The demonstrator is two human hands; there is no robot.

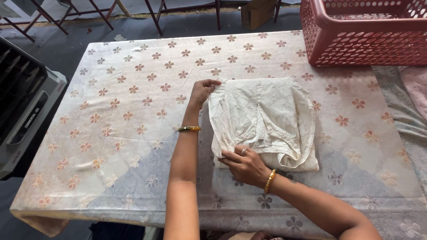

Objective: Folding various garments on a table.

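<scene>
Already folded into a compact square near the table's [133, 146] centre, the cream garment [262, 122] is pinched at its ten o'clock corner by the left hand [202, 91] and at its six o'clock edge by the right hand [243, 165], with the red basket [356, 44] at two o'clock waiting empty as far as visible.

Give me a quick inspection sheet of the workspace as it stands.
Surface: table under a pale floral cloth.
Job's things: cream garment, folded, lying flat mid-table.
Clutter: red perforated basket at far right corner.
Hands: left hand grips the garment's far left corner; right hand pinches its near edge.
Cables: nothing seen.
Surroundings: grey appliance at left, cardboard box and chair legs on the floor beyond, more fabric at right.
</scene>
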